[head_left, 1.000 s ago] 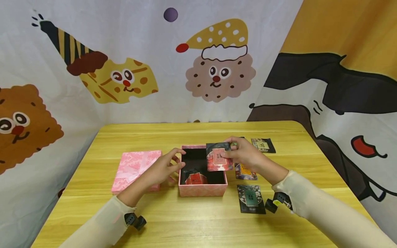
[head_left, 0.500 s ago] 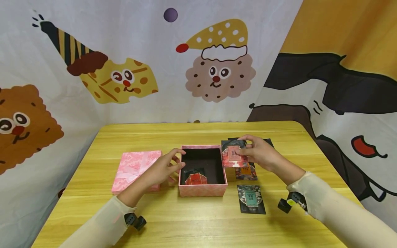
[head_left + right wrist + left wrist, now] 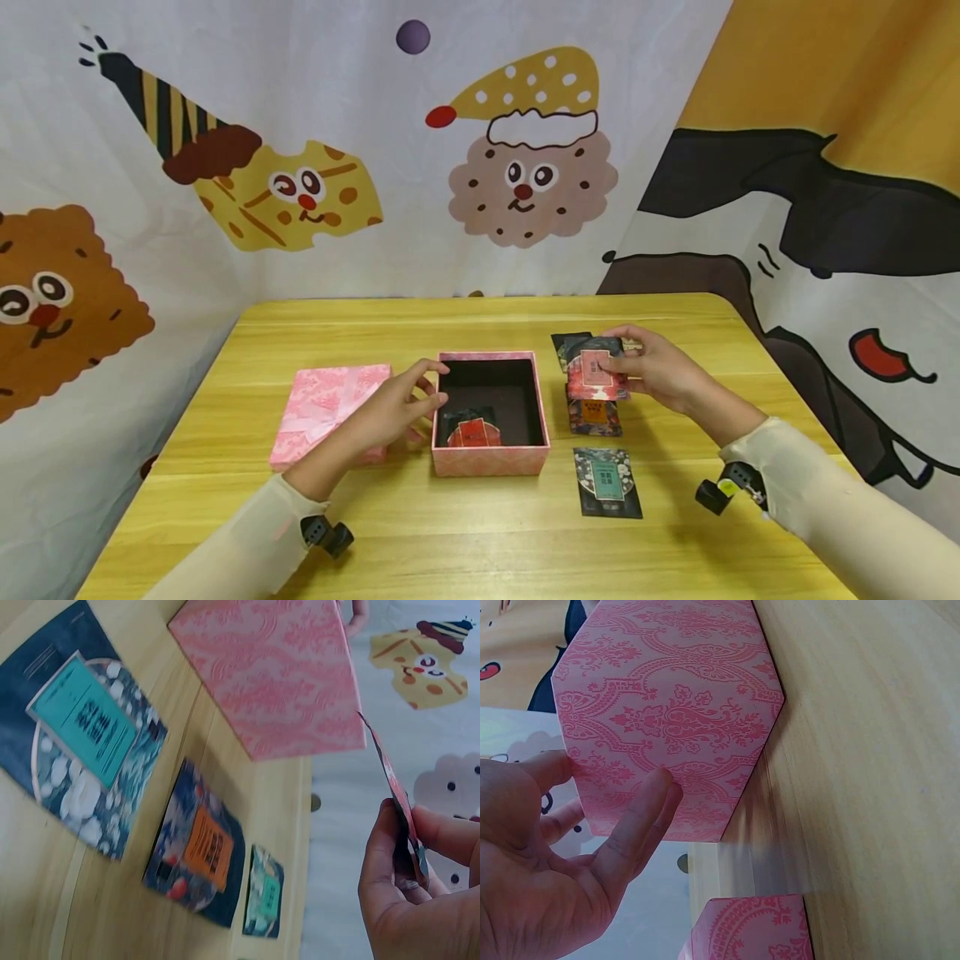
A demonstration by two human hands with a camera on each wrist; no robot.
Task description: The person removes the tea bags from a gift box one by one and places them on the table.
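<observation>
The pink patterned gift box (image 3: 491,460) stands uncovered, a black sachet with a red label (image 3: 475,432) inside it. At its left side, my left hand (image 3: 397,404) holds the wall, with two digits at the rim and other fingers (image 3: 641,821) along the outside in the left wrist view. My right hand (image 3: 660,367) pinches a flat sachet with a pink label (image 3: 596,367) by its right edge, raised right of the box. The right wrist view shows this sachet (image 3: 396,780) nearly edge-on between thumb and fingers. It overlaps an orange-label sachet (image 3: 595,417) in the head view.
The pink box lid (image 3: 322,408) with its ribbon bow lies left of the box. A green-label sachet (image 3: 607,482) lies nearest the front on the right. Behind the held one is another dark sachet (image 3: 567,343). The wooden table (image 3: 465,542) ends at a cartoon-printed curtain (image 3: 337,275).
My right hand has carried the pink-label sachet from above the box rightward, over the sachets on the table. The left hand has stayed at the box's left wall.
</observation>
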